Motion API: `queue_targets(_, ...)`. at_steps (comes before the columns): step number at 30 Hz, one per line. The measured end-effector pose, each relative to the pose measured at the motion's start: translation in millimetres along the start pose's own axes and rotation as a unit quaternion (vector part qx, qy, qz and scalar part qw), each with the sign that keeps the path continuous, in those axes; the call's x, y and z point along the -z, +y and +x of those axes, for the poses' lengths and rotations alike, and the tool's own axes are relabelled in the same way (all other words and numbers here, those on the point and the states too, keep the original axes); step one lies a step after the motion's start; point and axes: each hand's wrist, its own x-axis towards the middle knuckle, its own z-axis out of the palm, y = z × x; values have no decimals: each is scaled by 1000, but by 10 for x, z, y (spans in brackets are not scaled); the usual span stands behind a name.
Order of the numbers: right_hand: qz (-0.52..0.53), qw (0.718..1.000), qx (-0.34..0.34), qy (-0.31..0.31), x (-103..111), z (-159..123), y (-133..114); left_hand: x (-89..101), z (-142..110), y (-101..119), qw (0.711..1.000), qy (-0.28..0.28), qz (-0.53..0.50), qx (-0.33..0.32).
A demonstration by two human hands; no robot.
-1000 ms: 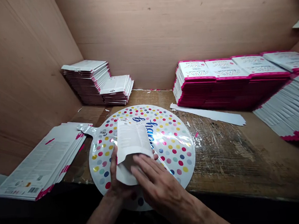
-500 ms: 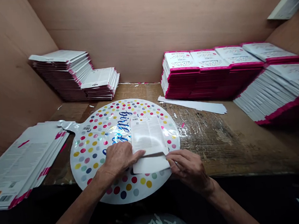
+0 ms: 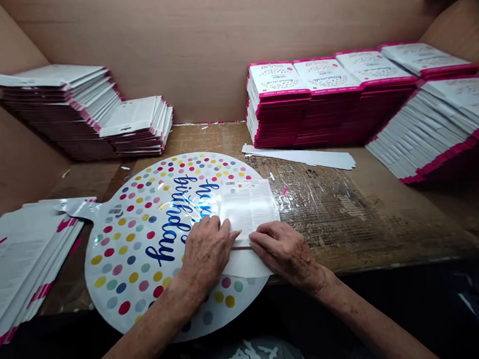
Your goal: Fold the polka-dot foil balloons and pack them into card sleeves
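A round foil balloon [image 3: 135,248] lies flat and its tail points left. It is printed with coloured dots and blue "happy birthday" lettering. A white paper sheet [image 3: 248,207] lies on its right part, with a crease across the lower end. My left hand [image 3: 206,254] presses on the sheet's left side, covering part of the lettering. My right hand [image 3: 287,253] presses on the sheet's right side, fingers at the crease. The two hands nearly meet along the fold.
The worktop [image 3: 333,216] is scuffed wood under plastic film, with cardboard walls [image 3: 212,43] behind. Stacks of magenta-edged packets [image 3: 325,106] stand at the back right, darker stacks [image 3: 64,110] at the back left. A white strip [image 3: 299,157] lies loose. White sheets [image 3: 18,269] pile at the left.
The sheet, curled in my hands earlier, now lies flat on the balloon with its crease pressed. The balloon has turned, showing more lettering. Both hands have moved onto the fold.
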Motion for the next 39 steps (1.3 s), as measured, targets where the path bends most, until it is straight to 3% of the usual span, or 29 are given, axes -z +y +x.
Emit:
queue_targets(2,7,1000,7,-26,14,-20,62,32,9,10,1000,24,-7,-15)
queue_targets(4,19,999,21,-45,20,-22,111,-17,63,-31,995,48,-42,-74)
queue_targets(7,24,996,46,-73,16,-6,139,-182,153,-118,987,33,-85,-129)
queue_targets(12,3,994,68,-85,27,-18,123,-327,171,-167,986,14,-116,-117)
queue_targets(21,-89,970,135,-179,-65,189,113,-248,206,-184,984,-30,-132,-119)
queue_targets(23,-98,962,134,-217,30,157,110,-239,201,-174,982,-38,-135,-129)
queue_targets(26,-36,958,120,-256,327,-126,119,-248,175,-147,978,-24,-143,-148)
queue_targets(29,20,980,73,-182,571,-518,99,-283,156,-116,974,-11,-153,-168)
queue_targets(33,-1,997,61,-36,501,-734,-14,-307,107,-53,967,28,-178,-182)
queue_targets(36,-31,995,96,-14,324,-689,-84,-258,-56,1,956,99,-221,-163)
queue_targets(39,-53,993,102,-9,239,-664,-94,-177,-320,38,942,97,-259,-187)
